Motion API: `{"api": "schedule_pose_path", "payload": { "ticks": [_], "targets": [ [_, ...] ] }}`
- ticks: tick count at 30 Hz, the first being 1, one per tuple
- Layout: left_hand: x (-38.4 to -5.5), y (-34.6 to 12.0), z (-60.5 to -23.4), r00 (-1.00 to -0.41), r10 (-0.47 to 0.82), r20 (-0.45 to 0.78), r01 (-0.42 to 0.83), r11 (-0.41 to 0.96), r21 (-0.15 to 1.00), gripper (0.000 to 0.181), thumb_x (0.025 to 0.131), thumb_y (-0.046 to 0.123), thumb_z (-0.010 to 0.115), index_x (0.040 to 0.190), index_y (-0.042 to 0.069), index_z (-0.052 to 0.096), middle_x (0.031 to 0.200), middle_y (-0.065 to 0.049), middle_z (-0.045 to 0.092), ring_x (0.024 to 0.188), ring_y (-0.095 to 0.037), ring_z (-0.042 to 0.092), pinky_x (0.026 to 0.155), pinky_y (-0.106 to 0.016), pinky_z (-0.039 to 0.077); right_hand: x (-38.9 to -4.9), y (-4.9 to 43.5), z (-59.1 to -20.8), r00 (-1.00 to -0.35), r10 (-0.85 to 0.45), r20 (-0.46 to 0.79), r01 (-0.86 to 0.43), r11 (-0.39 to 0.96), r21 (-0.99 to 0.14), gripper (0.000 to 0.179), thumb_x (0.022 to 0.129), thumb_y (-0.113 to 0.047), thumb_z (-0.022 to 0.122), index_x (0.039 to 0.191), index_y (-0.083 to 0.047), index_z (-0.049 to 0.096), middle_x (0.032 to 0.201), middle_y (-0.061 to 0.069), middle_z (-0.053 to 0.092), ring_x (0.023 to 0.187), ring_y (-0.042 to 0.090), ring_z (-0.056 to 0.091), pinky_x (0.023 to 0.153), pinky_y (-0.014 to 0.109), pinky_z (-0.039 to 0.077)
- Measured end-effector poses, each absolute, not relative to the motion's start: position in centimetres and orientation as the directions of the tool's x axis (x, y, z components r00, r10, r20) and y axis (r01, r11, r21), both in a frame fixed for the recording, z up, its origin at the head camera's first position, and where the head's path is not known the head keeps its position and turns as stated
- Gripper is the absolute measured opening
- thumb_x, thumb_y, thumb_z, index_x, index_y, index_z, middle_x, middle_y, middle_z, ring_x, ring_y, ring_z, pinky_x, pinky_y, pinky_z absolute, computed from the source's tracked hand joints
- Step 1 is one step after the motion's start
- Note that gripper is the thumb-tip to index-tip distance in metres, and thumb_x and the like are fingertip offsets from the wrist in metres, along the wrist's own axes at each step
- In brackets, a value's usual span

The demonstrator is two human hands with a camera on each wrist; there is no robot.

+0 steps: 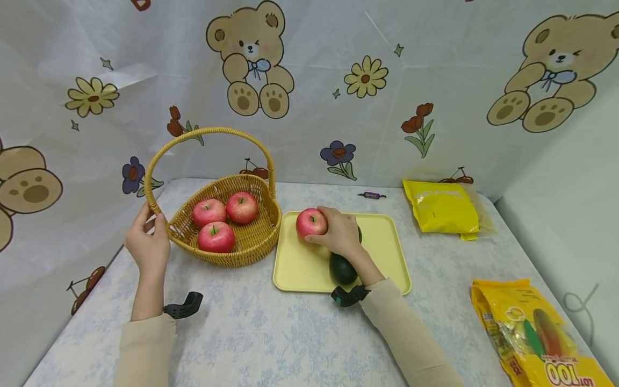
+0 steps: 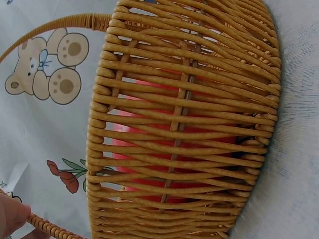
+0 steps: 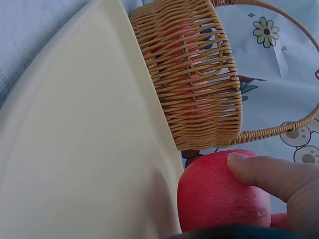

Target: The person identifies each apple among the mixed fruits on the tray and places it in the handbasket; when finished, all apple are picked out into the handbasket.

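Note:
My right hand [image 1: 339,231] grips a red apple [image 1: 311,223] between thumb and fingers, over the left part of a yellow tray [image 1: 387,258]. In the right wrist view the thumb presses on the side of the apple [image 3: 219,191]. A dark green avocado-like fruit [image 1: 342,270] lies on the tray under my right wrist, partly hidden. My left hand [image 1: 151,242] pinches the lower left end of the handle of a wicker basket [image 1: 251,252]. Three red apples [image 1: 216,237] sit inside the basket. The left wrist view shows its woven side [image 2: 184,124] close up.
A yellow packet [image 1: 442,207] lies at the back right, and a yellow bag [image 1: 541,333] with a fruit picture at the front right. A small purple item [image 1: 372,195] lies behind the tray. A printed bear curtain [image 1: 309,80] hangs along the table's back edge.

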State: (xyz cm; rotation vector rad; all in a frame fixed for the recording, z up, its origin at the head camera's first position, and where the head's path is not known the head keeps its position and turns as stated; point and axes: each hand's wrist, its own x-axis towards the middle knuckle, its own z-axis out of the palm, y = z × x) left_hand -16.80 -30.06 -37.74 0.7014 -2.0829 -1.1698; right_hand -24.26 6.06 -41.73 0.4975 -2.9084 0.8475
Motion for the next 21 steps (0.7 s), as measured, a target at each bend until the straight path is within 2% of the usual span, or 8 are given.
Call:
{"api": "schedule_pose_path", "payload": {
  "ticks": [9,18,21],
  "targets": [
    [-16.9,-30.0,-37.6,-0.659,-0.706,0.258,-0.143,0.455,0.879,0.042,0.102,0.021,0.050,0.143,0.024,0.052,0.137,-0.004,0.060,0.118,-0.024,0.061,0.098,-0.036,0.053,-23.7,6.2,-40.4,-0.947,-0.252,0.198,-0.321,0.711,-0.626,0.085,0.072,-0.042,0.084,0.142,-0.008,0.050,0.136,0.013,0.059,0.122,0.031,0.056,0.104,0.051,0.044],
    [-16.7,-30.2,-37.8,-0.660,-0.703,0.265,-0.134,0.458,0.879,0.042,0.102,0.022,0.050,0.144,0.024,0.050,0.137,-0.005,0.060,0.118,-0.022,0.061,0.097,-0.032,0.053,-22.9,6.2,-38.3,-0.936,-0.213,0.281,-0.353,0.580,-0.734,0.082,0.073,-0.031,0.086,0.141,-0.006,0.050,0.134,0.013,0.057,0.114,0.030,0.057,0.088,0.044,0.057],
    [-16.8,-30.1,-37.8,-0.660,-0.698,0.277,-0.124,0.465,0.877,0.042,0.102,0.021,0.050,0.144,0.024,0.050,0.138,-0.006,0.059,0.118,-0.023,0.061,0.097,-0.032,0.053,-22.5,6.3,-37.5,-0.931,-0.211,0.299,-0.366,0.530,-0.765,0.082,0.073,-0.027,0.087,0.143,-0.007,0.048,0.136,0.013,0.054,0.116,0.029,0.055,0.085,0.043,0.059]
  ]
}}
